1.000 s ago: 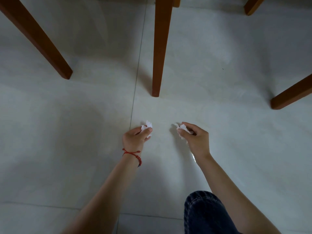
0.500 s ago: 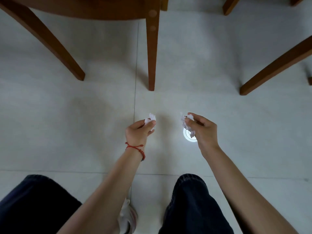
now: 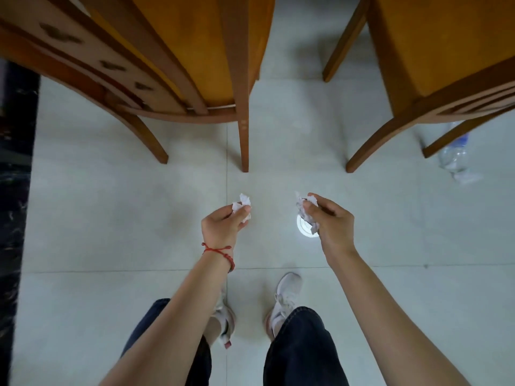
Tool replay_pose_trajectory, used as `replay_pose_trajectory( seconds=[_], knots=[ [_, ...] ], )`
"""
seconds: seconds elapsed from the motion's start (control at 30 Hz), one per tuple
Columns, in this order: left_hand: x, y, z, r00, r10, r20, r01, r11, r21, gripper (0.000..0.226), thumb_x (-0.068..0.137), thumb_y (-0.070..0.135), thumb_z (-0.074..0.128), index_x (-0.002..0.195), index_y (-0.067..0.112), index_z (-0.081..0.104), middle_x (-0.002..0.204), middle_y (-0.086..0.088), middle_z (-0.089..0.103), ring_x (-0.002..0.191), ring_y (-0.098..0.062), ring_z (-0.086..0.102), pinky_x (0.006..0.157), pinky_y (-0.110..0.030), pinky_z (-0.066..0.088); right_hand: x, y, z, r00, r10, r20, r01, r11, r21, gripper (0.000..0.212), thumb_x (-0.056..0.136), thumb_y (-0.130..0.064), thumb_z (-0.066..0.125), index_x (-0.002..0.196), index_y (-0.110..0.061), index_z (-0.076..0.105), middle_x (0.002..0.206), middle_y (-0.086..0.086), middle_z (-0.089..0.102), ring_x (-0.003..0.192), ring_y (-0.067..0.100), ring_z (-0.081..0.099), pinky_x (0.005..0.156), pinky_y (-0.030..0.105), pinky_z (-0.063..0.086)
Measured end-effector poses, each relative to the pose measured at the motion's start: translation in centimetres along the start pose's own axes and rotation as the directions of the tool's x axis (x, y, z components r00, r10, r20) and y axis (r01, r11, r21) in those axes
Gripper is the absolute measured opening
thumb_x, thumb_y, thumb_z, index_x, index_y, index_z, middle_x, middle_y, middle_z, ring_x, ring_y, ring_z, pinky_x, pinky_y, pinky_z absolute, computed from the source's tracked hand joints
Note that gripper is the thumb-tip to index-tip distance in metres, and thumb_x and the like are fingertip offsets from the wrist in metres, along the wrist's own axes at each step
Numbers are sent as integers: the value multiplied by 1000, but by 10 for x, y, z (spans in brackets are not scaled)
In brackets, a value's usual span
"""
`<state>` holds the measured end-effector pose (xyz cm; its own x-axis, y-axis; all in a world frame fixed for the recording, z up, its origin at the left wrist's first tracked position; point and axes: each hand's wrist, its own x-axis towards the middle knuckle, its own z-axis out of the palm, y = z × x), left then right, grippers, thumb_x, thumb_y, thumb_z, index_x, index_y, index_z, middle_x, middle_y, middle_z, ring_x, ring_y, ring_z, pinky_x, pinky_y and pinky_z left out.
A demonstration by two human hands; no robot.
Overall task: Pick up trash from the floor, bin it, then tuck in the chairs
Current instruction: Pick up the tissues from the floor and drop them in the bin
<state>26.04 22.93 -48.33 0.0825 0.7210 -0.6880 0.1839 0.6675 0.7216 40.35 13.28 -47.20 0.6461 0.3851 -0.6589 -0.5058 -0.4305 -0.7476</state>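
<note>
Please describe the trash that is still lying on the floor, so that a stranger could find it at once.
Look at the chair on the right. Beside its rear leg, on the pale floor, lies a plastic bottle. It is clear and on its side, unlike the crumpled white paper held in the hands.

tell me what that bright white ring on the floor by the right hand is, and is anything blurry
Head view: the ring looks like glare from an overhead lamp on the glossy floor tile, partly hidden by the right hand; the dark left edge is smeared, and the plastic bottle is soft.
</note>
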Motion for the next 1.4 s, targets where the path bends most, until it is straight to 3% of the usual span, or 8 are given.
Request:
replay_pose_trajectory(
  seconds=[0.33,0.5,0.6,0.8,0.9,1.03,1.23,1.4],
  knots=[
    [-106,140,-24,995,102,-3,-102,994,-36,34,76,2,68,47,18,65,66,-8,54,65,-18,54,60,-15,55,-114,-132,2,991,-133,3,133,991,4,12,79,-16,71,77,-28,69,77,-2,69,77,17,66,58,17,45],
    [-146,189,-41,992,127,-22,-128,983,-133,10,74,-1,69,66,1,63,43,11,57,55,-9,55,53,-15,52,-160,-177,11,980,-196,26,196,981,14,8,80,-17,70,85,-23,69,87,1,70,87,23,67,64,19,47],
    [-168,206,-53,990,133,-50,-140,975,-171,14,74,-2,69,63,2,62,41,11,57,57,-12,54,54,-17,54,-186,-195,18,973,-229,36,229,973,20,11,79,-17,71,77,-27,70,81,1,70,87,27,67,69,27,51],
    [-199,240,-94,987,158,-7,-155,963,-219,18,81,2,63,66,11,58,71,-2,57,69,-15,56,61,-18,53,-227,-224,34,964,-248,95,245,968,43,19,77,-23,73,94,-15,72,97,6,73,97,28,67,93,48,51],
    [-206,251,-111,982,143,-121,-178,914,-364,18,76,-5,65,62,2,56,69,-6,54,69,-21,56,50,-15,53,-241,-236,46,960,-270,81,267,963,46,20,78,-21,72,96,-14,72,99,6,72,96,26,67,88,39,54],
    [-216,268,-139,972,178,-151,-221,910,-350,8,75,-2,68,79,-6,61,69,-6,55,64,-17,54,49,-12,51,-264,-249,71,945,-307,111,308,951,6,14,80,-19,70,94,-17,68,85,-5,68,83,15,63,69,19,50],
    [-210,284,-185,964,198,-177,-254,883,-394,14,76,-3,66,90,-7,65,75,-6,59,65,-17,55,54,-13,54,-280,-256,122,933,-316,175,320,947,7,26,77,-20,72,102,-11,69,96,-1,69,96,21,64,80,25,50],
    [-202,288,-223,961,168,-220,-250,866,-434,14,77,-2,67,65,5,64,75,-8,57,69,-19,55,58,-14,55,-292,-255,161,928,-290,233,304,953,-25,9,78,-18,72,80,-24,67,88,-5,68,90,19,64,79,23,49]
  ],
)
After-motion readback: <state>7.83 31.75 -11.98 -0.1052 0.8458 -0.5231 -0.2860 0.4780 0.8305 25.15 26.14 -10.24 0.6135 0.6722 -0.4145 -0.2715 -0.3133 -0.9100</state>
